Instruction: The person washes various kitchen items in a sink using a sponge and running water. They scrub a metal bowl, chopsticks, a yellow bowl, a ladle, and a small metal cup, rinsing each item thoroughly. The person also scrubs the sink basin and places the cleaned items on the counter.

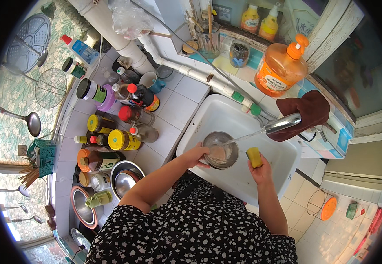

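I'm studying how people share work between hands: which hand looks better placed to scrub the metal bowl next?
Probably the right hand: it holds the yellow sponge, to the right of the metal bowl. The left hand grips the bowl's left side, so it seems better placed to steady it.

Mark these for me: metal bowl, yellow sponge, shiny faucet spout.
Metal bowl (232, 152): head view, inner wall on its right side.
Yellow sponge (254, 157): head view, middle of its exposed face.
Shiny faucet spout (283, 123): head view, middle of the metal barrel.
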`<state>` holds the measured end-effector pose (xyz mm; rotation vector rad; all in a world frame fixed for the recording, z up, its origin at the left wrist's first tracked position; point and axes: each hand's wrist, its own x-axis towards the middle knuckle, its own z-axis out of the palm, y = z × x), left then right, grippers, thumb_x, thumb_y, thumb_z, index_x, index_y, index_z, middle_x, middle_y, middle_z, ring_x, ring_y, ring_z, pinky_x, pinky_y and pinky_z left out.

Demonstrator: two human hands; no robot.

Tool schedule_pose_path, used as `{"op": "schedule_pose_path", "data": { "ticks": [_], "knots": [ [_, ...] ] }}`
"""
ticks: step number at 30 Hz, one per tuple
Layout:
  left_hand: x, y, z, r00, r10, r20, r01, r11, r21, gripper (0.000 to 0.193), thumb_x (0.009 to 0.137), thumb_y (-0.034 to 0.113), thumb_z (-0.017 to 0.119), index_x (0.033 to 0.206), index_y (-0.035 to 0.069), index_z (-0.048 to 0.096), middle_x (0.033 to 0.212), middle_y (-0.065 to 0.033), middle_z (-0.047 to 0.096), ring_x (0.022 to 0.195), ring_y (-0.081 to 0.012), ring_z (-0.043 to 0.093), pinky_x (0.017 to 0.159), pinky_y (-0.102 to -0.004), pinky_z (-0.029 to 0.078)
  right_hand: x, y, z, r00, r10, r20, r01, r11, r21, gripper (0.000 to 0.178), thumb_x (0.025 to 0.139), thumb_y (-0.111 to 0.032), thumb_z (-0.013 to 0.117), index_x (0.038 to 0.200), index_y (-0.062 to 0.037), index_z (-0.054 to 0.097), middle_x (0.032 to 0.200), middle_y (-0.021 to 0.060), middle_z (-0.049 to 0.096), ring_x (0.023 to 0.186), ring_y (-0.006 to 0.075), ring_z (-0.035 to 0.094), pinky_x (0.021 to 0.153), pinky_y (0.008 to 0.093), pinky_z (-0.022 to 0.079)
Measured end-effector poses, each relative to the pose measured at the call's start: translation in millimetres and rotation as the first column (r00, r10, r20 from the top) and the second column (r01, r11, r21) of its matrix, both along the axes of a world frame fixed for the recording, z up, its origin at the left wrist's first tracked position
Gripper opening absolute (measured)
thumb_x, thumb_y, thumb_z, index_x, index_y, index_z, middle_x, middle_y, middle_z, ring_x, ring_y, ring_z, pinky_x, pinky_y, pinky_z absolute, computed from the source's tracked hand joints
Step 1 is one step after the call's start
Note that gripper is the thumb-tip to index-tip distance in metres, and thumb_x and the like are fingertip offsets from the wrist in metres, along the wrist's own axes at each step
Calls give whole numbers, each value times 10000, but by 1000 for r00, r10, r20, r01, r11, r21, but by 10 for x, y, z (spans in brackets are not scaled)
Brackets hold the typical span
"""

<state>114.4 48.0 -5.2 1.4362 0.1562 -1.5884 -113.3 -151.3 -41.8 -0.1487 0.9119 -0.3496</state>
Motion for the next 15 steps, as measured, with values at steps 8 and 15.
{"op": "schedule_pose_path", "data": {
  "ticks": [8,15],
  "knots": [
    [-66,-216,225,264,-155,952,205,973,102,746,740,108,567,1388,74,199,1218,-204,421,974,-326,528,857,-377,448,1,26,-117,999,36,-23,-35,999,13,307,930,-206,447,1221,-113,483,1196,59,533,1048,216,542,825,395,496],
    [-47,-252,687,-124,-265,956,218,933,286,765,739,132,629,1383,84,217,1137,-199,448,1046,-373,485,852,-429,461,123,129,85,979,189,-78,-198,972,-127,353,920,-195,461,1263,-117,468,1191,50,534,1048,201,534,862,385,468]
  ]
}}
